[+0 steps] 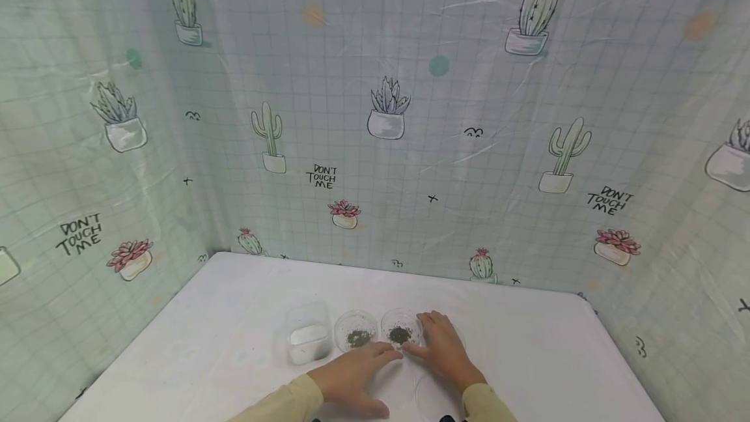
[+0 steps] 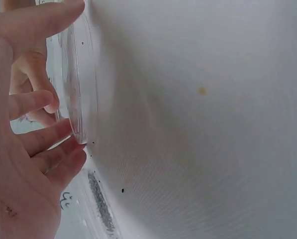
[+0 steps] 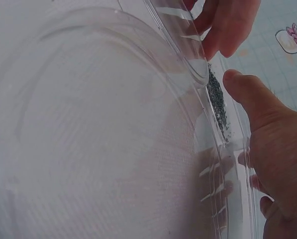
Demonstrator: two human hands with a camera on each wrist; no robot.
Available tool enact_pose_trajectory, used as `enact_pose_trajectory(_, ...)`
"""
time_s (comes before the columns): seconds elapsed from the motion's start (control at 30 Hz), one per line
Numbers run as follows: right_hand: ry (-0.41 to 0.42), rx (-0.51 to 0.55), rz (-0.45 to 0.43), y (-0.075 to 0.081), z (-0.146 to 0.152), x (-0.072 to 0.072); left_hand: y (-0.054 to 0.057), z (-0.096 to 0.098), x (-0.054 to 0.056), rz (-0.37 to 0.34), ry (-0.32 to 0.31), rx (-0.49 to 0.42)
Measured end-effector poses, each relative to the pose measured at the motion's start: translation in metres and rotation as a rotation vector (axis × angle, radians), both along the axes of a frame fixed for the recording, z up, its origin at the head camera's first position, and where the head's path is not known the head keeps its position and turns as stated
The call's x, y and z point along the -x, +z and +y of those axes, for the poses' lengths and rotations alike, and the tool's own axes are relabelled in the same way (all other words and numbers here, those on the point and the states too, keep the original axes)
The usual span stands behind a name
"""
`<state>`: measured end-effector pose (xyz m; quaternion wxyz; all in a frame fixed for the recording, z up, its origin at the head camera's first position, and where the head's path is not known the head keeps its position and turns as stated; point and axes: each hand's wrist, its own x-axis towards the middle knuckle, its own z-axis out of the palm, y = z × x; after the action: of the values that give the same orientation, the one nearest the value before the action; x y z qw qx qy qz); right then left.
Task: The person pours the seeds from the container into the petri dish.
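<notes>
Two clear petri dishes stand side by side, each with dark green flakes: a left dish (image 1: 356, 329) and a right dish (image 1: 401, 327). My right hand (image 1: 443, 347) holds the right dish at its side, thumb at the front rim and fingers toward the back. In front of the dishes, my left hand (image 1: 354, 376) holds a clear round lid (image 2: 77, 82) by its edge between thumb and fingers. That lid stands out in the right wrist view, tilted near the left fingers. A larger-looking clear round dish or lid (image 3: 98, 114) fills that view's foreground.
A clear square container (image 1: 307, 334) with white contents stands left of the dishes. Another clear round rim (image 1: 460, 336) shows partly behind my right hand. Dark specks (image 2: 122, 190) lie on the white tabletop (image 1: 545, 357). A cactus-print sheet (image 1: 351, 148) hangs behind and beside the table.
</notes>
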<state>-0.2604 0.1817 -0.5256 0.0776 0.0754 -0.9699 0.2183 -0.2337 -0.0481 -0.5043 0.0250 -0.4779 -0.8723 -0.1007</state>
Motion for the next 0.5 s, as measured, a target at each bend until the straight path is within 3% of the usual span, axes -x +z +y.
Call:
enact_pose_trajectory(0.23,0.008,0.0,0.017,-0.001,0.002,0.001,0.002,0.0,0.0,0.003,0.018,0.0)
enact_pose_trajectory(0.5,0.011,0.001,0.006,0.0,0.003,0.0,0.02,-0.003,0.005,-0.014,0.097,-0.027)
